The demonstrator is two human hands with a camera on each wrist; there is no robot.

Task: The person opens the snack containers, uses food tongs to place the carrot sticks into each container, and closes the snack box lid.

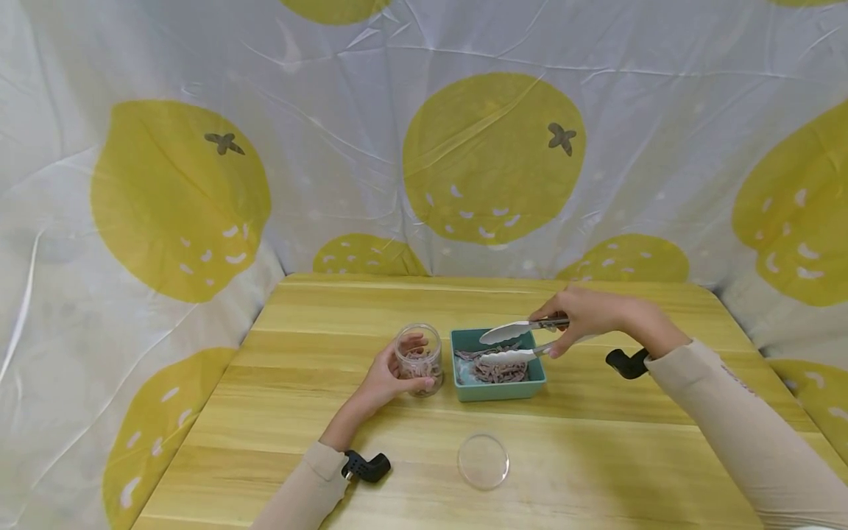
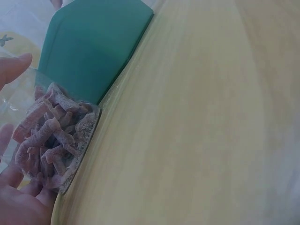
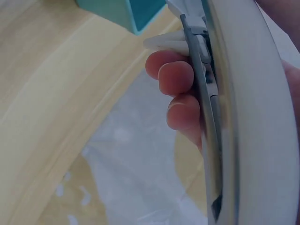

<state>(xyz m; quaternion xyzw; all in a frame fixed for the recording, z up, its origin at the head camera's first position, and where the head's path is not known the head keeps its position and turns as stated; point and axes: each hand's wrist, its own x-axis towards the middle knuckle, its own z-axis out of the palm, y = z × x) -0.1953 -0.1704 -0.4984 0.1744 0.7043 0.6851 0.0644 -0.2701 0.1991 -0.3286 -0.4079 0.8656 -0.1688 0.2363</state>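
Observation:
My left hand (image 1: 383,381) is curled around a clear round jar (image 1: 430,352) standing on the table. Powdery, purplish-brown strips (image 2: 51,136) fill the jar's lower part. In my right hand (image 1: 586,313) is a pair of metal tongs (image 1: 513,356), gripped by the handles, with the two arms spread apart. Their scalloped tips are over a teal rectangular box (image 1: 500,394), where a heap of similar strips (image 1: 505,372) lies. Nothing shows between the tips. Curled fingers (image 3: 177,77) press the tong handle in the right wrist view.
A clear round lid (image 1: 483,462) lies on the wooden table (image 1: 318,324), in front of the box. Behind and beside the table hangs a pale curtain (image 1: 331,147) printed with yellow fruit. The teal box stands just right of the jar.

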